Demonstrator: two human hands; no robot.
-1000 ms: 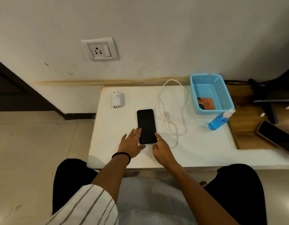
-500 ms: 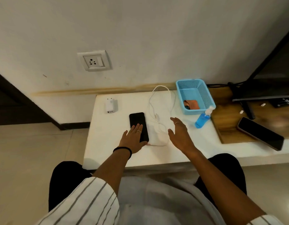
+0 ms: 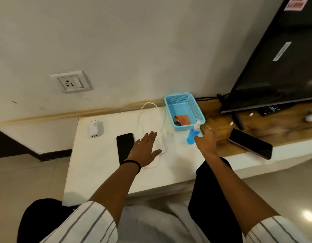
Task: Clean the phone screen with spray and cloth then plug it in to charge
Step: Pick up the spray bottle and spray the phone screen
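Note:
A black phone (image 3: 125, 146) lies screen up on the white table (image 3: 102, 169). My left hand (image 3: 145, 149) hovers open just right of it, over the white cable (image 3: 151, 127). A blue spray bottle (image 3: 193, 134) leans beside the blue basket (image 3: 184, 102), which holds an orange cloth (image 3: 182, 120). My right hand (image 3: 206, 139) is open with fingers spread, right next to the bottle, not gripping it. A white charger adapter (image 3: 94, 129) lies at the table's far left. A wall socket (image 3: 70, 83) sits above it.
A second phone (image 3: 250, 142) lies on the wooden shelf (image 3: 274, 123) to the right. A large dark TV (image 3: 283, 58) stands on that shelf, with a remote (image 3: 271, 109) under it. My knees are under the table's front edge.
My right hand left the phone and travelled right to the spray bottle. My left hand slid off the phone toward the cable. The view swung right and tilted.

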